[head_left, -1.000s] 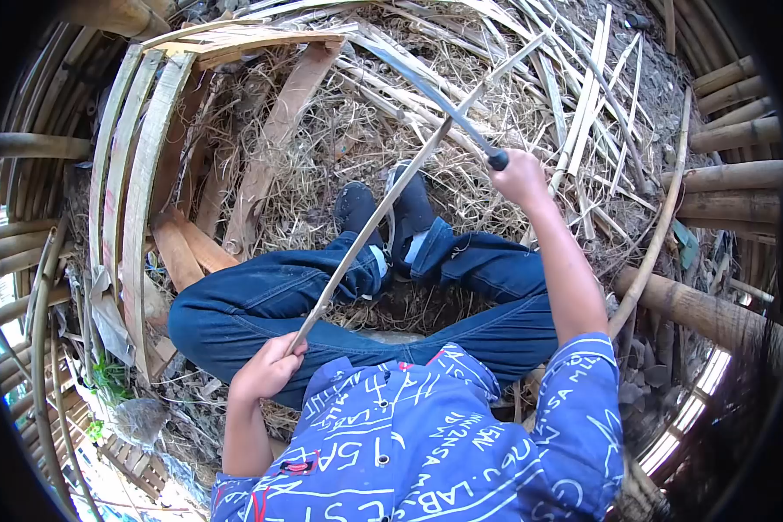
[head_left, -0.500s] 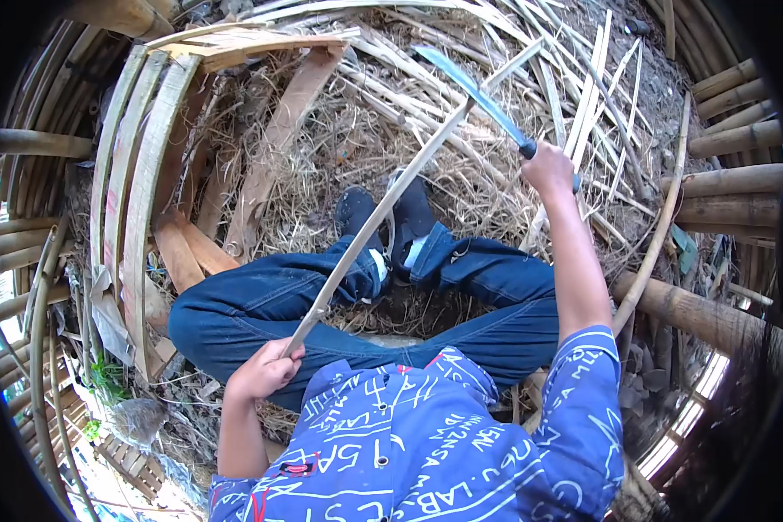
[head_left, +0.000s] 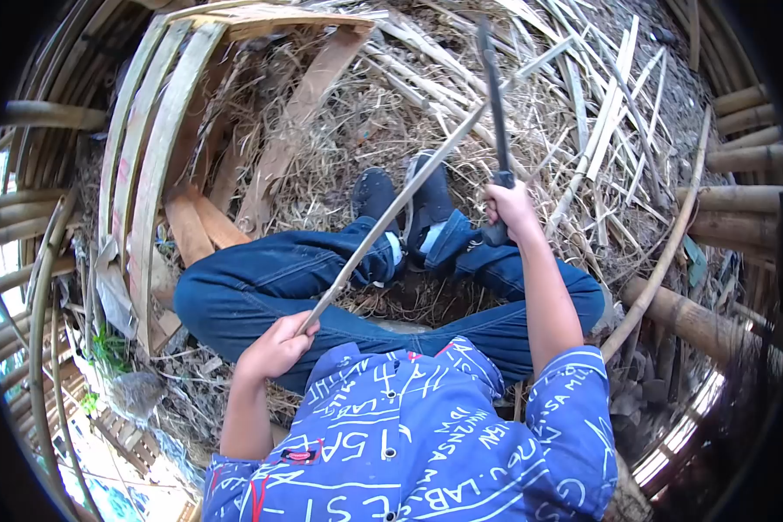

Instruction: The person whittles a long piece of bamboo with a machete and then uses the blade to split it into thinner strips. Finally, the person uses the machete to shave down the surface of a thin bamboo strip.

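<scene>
My left hand (head_left: 278,345) is closed round the near end of a long, thin bamboo strip (head_left: 390,213), just above my left thigh. The strip slants away up and to the right, over my shoes. My right hand (head_left: 513,211) grips the dark handle of a machete (head_left: 497,109). Its blade points away from me and looks narrow and dark at this angle. Blade and strip cross in this view near the strip's far part.
A slatted wooden crate (head_left: 161,139) lies at the left. Many split bamboo strips (head_left: 613,109) and dry shavings (head_left: 313,143) cover the ground ahead. Thick bamboo poles (head_left: 683,317) stand to the right. My legs in jeans (head_left: 261,278) are bent, feet together in dark shoes (head_left: 431,196).
My right hand has come nearer and to the left. The machete has swung from slanting left to nearly straight ahead, its blade turned. The strip stays in my left hand; the whole view has shifted slightly.
</scene>
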`<action>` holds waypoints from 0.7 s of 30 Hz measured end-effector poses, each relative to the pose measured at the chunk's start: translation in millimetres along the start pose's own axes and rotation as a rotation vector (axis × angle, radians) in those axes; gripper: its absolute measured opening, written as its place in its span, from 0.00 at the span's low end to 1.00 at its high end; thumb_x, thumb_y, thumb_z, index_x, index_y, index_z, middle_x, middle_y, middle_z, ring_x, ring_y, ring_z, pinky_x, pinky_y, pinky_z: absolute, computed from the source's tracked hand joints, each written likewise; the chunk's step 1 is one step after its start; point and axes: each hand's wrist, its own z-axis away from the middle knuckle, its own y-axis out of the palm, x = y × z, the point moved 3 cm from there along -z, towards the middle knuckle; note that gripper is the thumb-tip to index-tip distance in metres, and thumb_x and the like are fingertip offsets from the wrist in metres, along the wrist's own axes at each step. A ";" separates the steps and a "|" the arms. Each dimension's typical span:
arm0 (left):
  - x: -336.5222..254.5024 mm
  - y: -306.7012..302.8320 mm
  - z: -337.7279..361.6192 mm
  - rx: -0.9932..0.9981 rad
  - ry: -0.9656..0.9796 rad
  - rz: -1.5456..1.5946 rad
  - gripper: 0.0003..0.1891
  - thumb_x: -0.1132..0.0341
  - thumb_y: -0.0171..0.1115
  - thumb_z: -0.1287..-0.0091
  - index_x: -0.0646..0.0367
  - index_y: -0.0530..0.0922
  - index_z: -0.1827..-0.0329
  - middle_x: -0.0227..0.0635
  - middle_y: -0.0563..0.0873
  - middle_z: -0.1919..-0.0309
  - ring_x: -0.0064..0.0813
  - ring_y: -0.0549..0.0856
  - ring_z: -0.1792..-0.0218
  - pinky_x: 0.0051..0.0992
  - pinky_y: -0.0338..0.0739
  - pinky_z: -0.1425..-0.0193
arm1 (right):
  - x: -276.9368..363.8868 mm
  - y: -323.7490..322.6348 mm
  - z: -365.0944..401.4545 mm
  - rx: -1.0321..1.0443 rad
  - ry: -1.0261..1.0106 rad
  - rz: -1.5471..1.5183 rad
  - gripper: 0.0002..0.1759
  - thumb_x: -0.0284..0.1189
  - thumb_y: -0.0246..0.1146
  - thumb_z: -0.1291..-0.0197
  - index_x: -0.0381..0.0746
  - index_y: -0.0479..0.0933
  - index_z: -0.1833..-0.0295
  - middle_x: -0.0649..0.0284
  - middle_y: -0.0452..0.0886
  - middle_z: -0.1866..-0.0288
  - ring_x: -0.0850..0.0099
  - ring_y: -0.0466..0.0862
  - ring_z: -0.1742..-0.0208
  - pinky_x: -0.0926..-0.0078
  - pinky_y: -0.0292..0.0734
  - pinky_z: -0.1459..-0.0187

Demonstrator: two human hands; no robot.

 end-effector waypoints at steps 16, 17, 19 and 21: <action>-5.3 2.9 -3.9 -0.034 0.038 -0.083 0.12 0.65 0.59 0.30 0.63 0.70 0.66 0.26 0.69 0.76 0.18 0.67 0.71 0.25 0.67 0.66 | -28.3 85.0 130.4 0.469 0.240 -0.209 0.08 0.24 0.66 0.48 0.38 0.72 0.69 0.68 0.69 0.85 0.77 0.69 0.88 0.76 0.65 0.84; -5.1 3.2 -4.2 -0.038 0.041 -0.098 0.12 0.65 0.59 0.30 0.63 0.70 0.67 0.26 0.69 0.77 0.18 0.66 0.71 0.26 0.67 0.66 | -28.4 86.8 133.7 0.513 0.283 -0.241 0.09 0.25 0.66 0.48 0.38 0.71 0.67 0.67 0.68 0.85 0.76 0.69 0.88 0.75 0.66 0.83; -5.1 4.1 -4.4 -0.050 0.073 -0.130 0.12 0.65 0.59 0.30 0.63 0.70 0.67 0.26 0.69 0.77 0.18 0.66 0.72 0.26 0.67 0.67 | -24.0 85.9 137.0 0.544 0.295 -0.282 0.08 0.26 0.65 0.46 0.37 0.72 0.67 0.68 0.67 0.85 0.77 0.67 0.89 0.75 0.65 0.83; -3.7 4.4 -4.4 -0.069 0.101 -0.160 0.12 0.65 0.59 0.30 0.63 0.69 0.68 0.26 0.68 0.77 0.18 0.66 0.72 0.26 0.67 0.67 | -17.0 82.3 139.5 0.553 0.330 -0.348 0.08 0.28 0.64 0.44 0.38 0.71 0.66 0.68 0.67 0.85 0.77 0.68 0.88 0.74 0.65 0.83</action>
